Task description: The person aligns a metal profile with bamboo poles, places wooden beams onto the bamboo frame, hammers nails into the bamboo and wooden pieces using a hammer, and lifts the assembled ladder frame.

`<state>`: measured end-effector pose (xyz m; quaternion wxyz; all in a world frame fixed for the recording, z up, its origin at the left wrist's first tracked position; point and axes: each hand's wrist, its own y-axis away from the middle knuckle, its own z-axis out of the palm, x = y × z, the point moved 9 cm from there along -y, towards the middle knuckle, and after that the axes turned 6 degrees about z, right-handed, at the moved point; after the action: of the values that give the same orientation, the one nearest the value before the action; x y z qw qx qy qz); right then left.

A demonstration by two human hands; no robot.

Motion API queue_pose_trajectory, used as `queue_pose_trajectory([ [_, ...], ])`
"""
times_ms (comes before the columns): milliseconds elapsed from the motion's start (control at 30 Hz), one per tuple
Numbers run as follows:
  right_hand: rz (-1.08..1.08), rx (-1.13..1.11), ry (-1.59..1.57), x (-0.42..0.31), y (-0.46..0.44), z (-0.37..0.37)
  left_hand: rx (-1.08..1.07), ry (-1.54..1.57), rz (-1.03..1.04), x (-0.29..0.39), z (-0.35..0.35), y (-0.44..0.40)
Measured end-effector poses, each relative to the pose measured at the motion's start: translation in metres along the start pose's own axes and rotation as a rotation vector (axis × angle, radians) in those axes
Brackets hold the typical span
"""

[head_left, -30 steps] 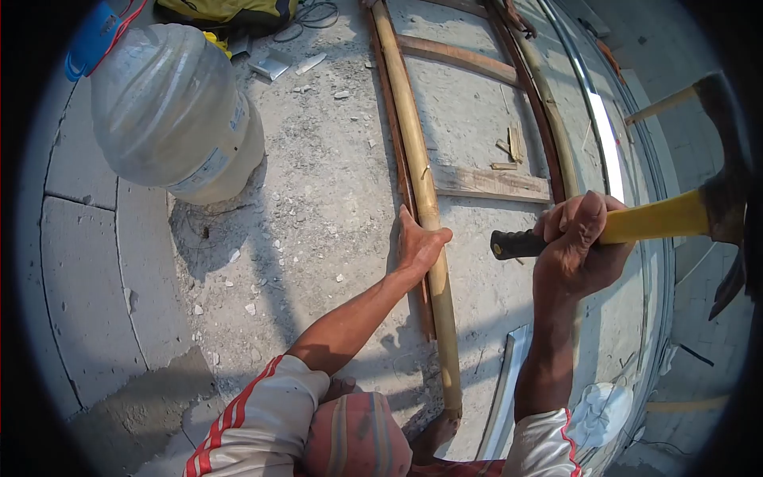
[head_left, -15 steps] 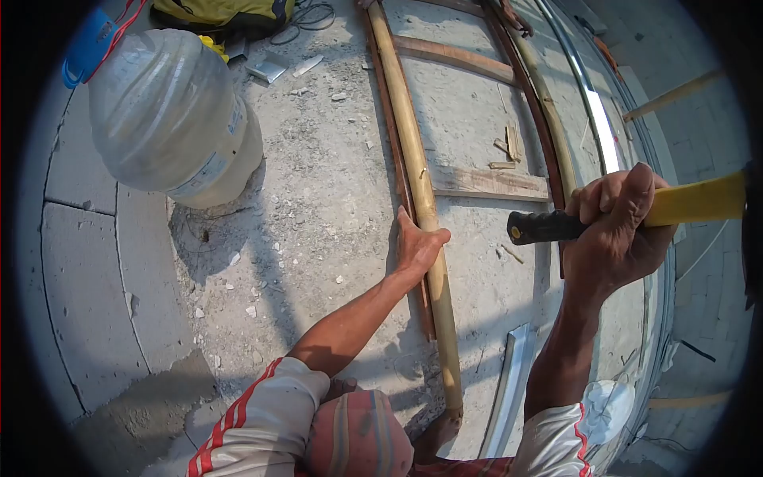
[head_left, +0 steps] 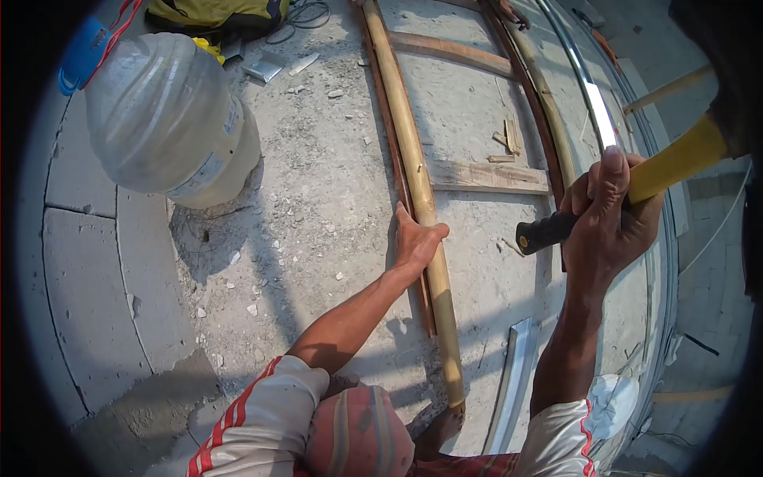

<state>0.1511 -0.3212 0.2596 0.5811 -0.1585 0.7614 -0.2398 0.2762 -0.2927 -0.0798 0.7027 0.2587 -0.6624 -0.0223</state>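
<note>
My left hand [head_left: 417, 241] is closed round a bamboo pole [head_left: 404, 119], thumb across its top. Beside the pole, on its left, runs a thin reddish-brown wooden strip [head_left: 387, 127]. Raised at the right, my right hand [head_left: 608, 211] grips a hammer [head_left: 675, 163] with a yellow handle and black grip end. The hammer's dark head is partly lost at the view's upper right edge. A bare foot [head_left: 441, 429] is by the pole's near end.
Wooden crosspieces [head_left: 493, 177] join the pole side to a second pole [head_left: 548, 111]. A large plastic bottle [head_left: 163, 119] stands at left near pale blocks [head_left: 87, 278]. A metal channel [head_left: 509, 389] lies at lower right. Another person's hand [head_left: 513, 14] shows at the top.
The hammer has tilted, its head end rising and its grip end dipping slightly. My right hand has shifted a little left. The left hand stays on the pole.
</note>
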Motion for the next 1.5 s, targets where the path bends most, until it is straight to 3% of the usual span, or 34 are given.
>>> queue_pose_trajectory([
  [100,-0.032,0.062,0.001,0.041,0.037,0.005,0.100,-0.066,0.060,-0.011,-0.002,-0.007],
  [133,-0.179,-0.158,0.430,0.088,0.069,0.019,0.112,-0.058,0.081,-0.006,-0.005,-0.013],
  [167,0.174,-0.615,0.805,0.174,0.110,0.036,0.109,-0.043,0.067,-0.006,-0.006,-0.014],
  [200,0.272,-0.715,0.723,0.213,0.130,0.031,0.082,-0.040,0.044,-0.014,-0.001,-0.008],
  [233,0.372,-0.734,0.743,0.199,0.122,0.028,0.178,-0.125,0.160,-0.005,-0.005,-0.011],
  [267,0.367,-0.757,0.738,0.188,0.111,0.037,0.196,-0.121,0.147,-0.019,-0.007,-0.015],
  [333,0.424,-0.598,0.639,0.154,0.100,0.025,0.078,-0.042,-0.010,-0.016,-0.002,0.017],
  [367,0.223,-0.486,0.577,0.127,0.082,0.027,0.052,0.014,-0.020,0.000,-0.002,0.003],
  [400,0.296,-0.400,0.580,0.099,0.060,0.026,0.048,0.007,-0.037,-0.010,0.000,0.007],
  [433,0.094,-0.296,0.473,0.076,0.042,0.023,0.079,-0.008,0.027,-0.013,-0.001,0.001],
  [467,0.221,-0.222,0.359,0.066,0.029,0.016,0.109,-0.021,0.095,-0.010,-0.003,-0.005],
  [500,0.159,-0.136,0.205,0.054,0.021,0.011,0.005,0.003,0.012,-0.010,0.002,-0.005],
  [567,0.090,0.035,-0.002,0.045,0.021,0.006,0.013,-0.001,0.017,-0.013,0.001,-0.007],
  [600,0.058,-0.021,0.145,0.064,0.033,0.010,0.023,-0.001,0.028,-0.012,0.001,-0.006],
  [667,0.132,-0.384,0.595,0.137,0.085,0.035,0.011,0.001,0.016,-0.003,-0.002,-0.009],
  [700,0.201,-0.738,0.837,0.200,0.121,0.040,-0.006,0.008,-0.021,-0.004,0.001,-0.002],
  [733,0.350,-0.752,0.827,0.201,0.120,0.033,-0.018,-0.002,0.008,-0.005,0.004,-0.009],
  [800,0.428,-0.714,0.766,0.176,0.114,0.025,0.163,-0.132,0.193,-0.021,0.001,-0.015],
  [833,0.453,-0.647,0.686,0.160,0.123,0.012,0.058,0.070,0.054,-0.009,0.001,-0.004],
  [900,0.274,-0.419,0.523,0.122,0.075,0.022,0.100,0.035,0.106,-0.019,0.005,-0.019],
  [1033,0.031,-0.102,0.335,0.086,0.049,0.022,-0.019,-0.016,0.000,-0.017,0.003,-0.009],
  [1067,0.162,-0.202,0.401,0.109,0.064,0.027,-0.027,0.009,0.001,-0.016,0.004,-0.010],
  [1133,0.212,-0.706,0.863,0.203,0.116,0.044,-0.006,0.012,0.029,-0.023,0.006,-0.013],
  [1167,0.354,-0.673,0.748,0.219,0.116,0.033,0.014,-0.017,0.063,-0.022,0.005,-0.016],
  [1200,0.332,-0.661,0.749,0.207,0.096,0.036,0.017,-0.010,0.086,-0.006,0.006,-0.028],
  [1267,0.558,-0.657,0.702,0.179,0.101,0.014,0.016,0.026,0.047,-0.015,0.004,-0.021],
  [1400,0.458,-0.445,0.546,0.128,0.061,-0.021,-0.052,0.090,0.065,-0.012,0.010,-0.012],
  [1467,0.252,-0.299,0.428,0.100,0.040,-0.028,0.011,0.054,0.152,-0.021,0.007,-0.021],
  [1500,0.246,-0.283,0.405,0.094,0.034,-0.032,-0.006,0.107,0.117,-0.010,0.009,-0.016],
])
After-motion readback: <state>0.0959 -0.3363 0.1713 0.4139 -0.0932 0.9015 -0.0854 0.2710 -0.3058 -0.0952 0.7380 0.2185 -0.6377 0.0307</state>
